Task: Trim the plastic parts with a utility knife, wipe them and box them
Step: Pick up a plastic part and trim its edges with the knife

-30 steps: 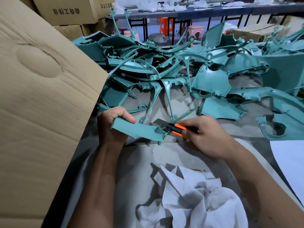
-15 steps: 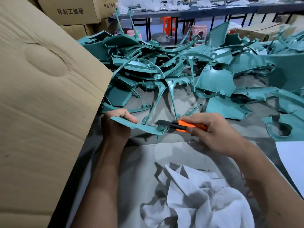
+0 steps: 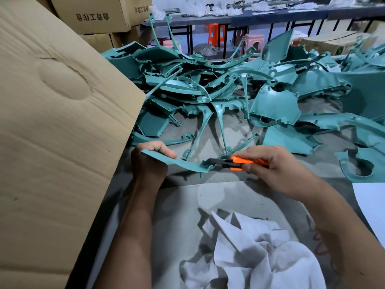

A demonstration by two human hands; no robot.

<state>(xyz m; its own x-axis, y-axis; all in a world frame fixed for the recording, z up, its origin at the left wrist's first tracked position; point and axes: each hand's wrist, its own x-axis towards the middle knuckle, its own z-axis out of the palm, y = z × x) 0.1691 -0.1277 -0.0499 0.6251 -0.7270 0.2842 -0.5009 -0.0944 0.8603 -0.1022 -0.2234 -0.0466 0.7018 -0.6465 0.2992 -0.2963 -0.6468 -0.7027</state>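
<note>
I see a large brown cardboard box [image 3: 52, 142] standing along the left edge of the grey work surface [image 3: 229, 197], its flap tilted toward me; I cannot tell what is inside it. More brown cartons [image 3: 93, 15] are stacked at the far left corner. Across the far half of the surface lies a tangled heap of teal moulded plastic parts [image 3: 218, 90], reaching to the right edge. At the near edge sits a crumpled white cloth [image 3: 260, 253], with a white sheet [image 3: 373, 203] at the right edge.

My left hand [image 3: 150, 161] holds a flat teal plastic strip [image 3: 179, 162] just above the surface, near its middle, thumb on top and fingers curled beneath, pinching its left end. My right hand [image 3: 277, 170] grips an orange utility knife [image 3: 239, 162], fingers wrapped round the handle, forefinger pressed along its near side. The blade tip touches the strip's right end.
</note>
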